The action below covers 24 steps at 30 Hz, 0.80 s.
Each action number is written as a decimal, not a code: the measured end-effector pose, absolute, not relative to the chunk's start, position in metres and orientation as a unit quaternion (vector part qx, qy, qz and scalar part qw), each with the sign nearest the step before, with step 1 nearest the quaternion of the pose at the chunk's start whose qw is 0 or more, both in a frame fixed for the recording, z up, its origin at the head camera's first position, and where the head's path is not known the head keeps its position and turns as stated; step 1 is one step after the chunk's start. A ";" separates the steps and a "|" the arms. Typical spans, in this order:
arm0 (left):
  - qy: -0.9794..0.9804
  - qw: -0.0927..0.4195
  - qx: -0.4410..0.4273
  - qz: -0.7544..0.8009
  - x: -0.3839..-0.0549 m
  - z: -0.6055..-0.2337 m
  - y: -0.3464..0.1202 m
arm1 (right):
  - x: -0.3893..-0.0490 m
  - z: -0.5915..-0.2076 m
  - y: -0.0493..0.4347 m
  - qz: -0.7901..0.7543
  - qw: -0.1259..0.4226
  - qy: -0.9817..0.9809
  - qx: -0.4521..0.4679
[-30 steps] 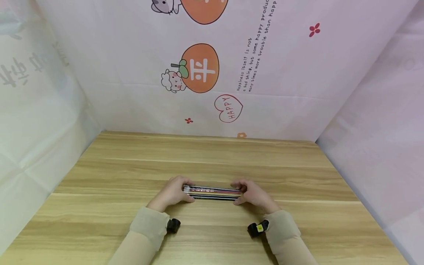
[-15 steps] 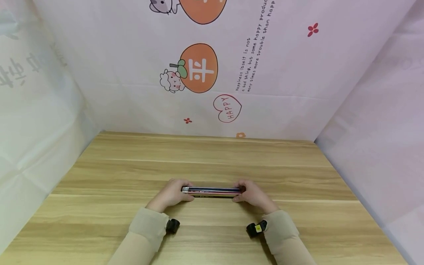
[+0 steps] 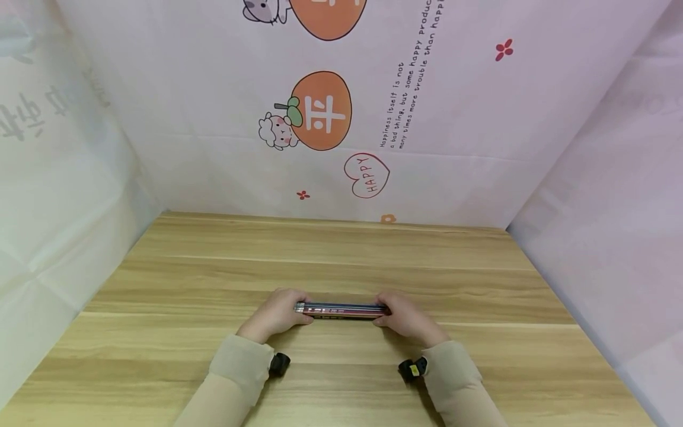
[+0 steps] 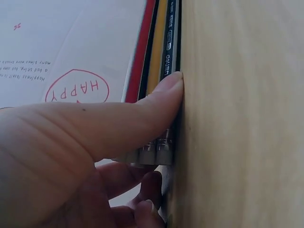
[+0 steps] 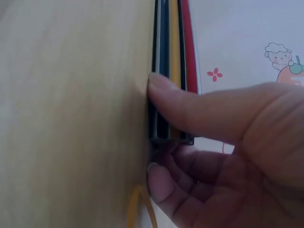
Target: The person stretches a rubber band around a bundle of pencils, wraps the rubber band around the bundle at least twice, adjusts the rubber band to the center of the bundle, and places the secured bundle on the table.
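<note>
A bundle of several pencils lies crosswise between my two hands, close over the wooden table. Red, yellow and dark barrels show side by side. My left hand grips the end with the erasers; in the left wrist view its thumb lies across the pencils, and metal ferrules and pale erasers stick out below the thumb. My right hand grips the opposite end. In the right wrist view that thumb presses along the near side of the pencils, with the other fingers curled behind their flush ends.
The wood-grain table spreads around both hands. A pale printed sheet stands as a wall at its back, and white sheets close off the left and right sides. Black wrist cameras sit at both cuffs.
The pencils, spread wider a second ago, now form a narrower, more compact bundle. The right fingers have closed in around their end. The left hand has barely moved.
</note>
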<state>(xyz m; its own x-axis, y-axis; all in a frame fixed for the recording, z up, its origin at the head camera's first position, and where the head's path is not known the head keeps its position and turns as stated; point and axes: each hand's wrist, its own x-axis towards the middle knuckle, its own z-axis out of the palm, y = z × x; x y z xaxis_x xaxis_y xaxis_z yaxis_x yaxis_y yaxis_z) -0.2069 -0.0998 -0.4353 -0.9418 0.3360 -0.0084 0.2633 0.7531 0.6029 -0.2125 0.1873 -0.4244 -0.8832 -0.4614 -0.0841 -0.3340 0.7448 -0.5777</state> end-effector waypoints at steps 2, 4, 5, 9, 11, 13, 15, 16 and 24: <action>0.938 0.055 0.167 0.300 -0.207 -0.435 -0.099 | -0.212 -0.423 0.187 -0.275 0.110 0.928 -0.225; 0.942 0.051 0.175 0.282 -0.207 -0.434 -0.099 | -0.212 -0.422 0.187 -0.265 0.109 0.930 -0.233; 0.945 0.049 0.182 0.269 -0.207 -0.434 -0.099 | -0.211 -0.422 0.187 -0.258 0.109 0.930 -0.238; 0.954 0.052 0.194 0.220 -0.204 -0.432 -0.098 | -0.209 -0.419 0.186 -0.224 0.105 0.934 -0.258; 0.958 0.057 0.191 0.204 -0.202 -0.432 -0.098 | -0.208 -0.417 0.184 -0.208 0.103 0.938 -0.259; 0.961 0.062 0.186 0.197 -0.200 -0.431 -0.097 | -0.206 -0.417 0.183 -0.198 0.102 0.942 -0.251; 0.961 0.061 0.184 0.197 -0.199 -0.430 -0.097 | -0.205 -0.416 0.182 -0.191 0.104 0.947 -0.237; 0.961 0.060 0.184 0.198 -0.199 -0.430 -0.097 | -0.205 -0.416 0.182 -0.191 0.106 0.948 -0.232; 0.934 0.086 0.161 0.306 -0.205 -0.431 -0.101 | -0.208 -0.418 0.190 -0.283 0.140 0.925 -0.211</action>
<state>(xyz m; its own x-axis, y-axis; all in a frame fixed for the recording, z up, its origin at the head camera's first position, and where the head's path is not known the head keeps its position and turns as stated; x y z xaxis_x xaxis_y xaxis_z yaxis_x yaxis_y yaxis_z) -0.2050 -0.1014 -0.4308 -0.9336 0.3529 -0.0619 0.2480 0.7611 0.5993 -0.2083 0.1898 -0.4176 -0.8721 -0.4689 -0.1399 -0.3105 0.7512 -0.5824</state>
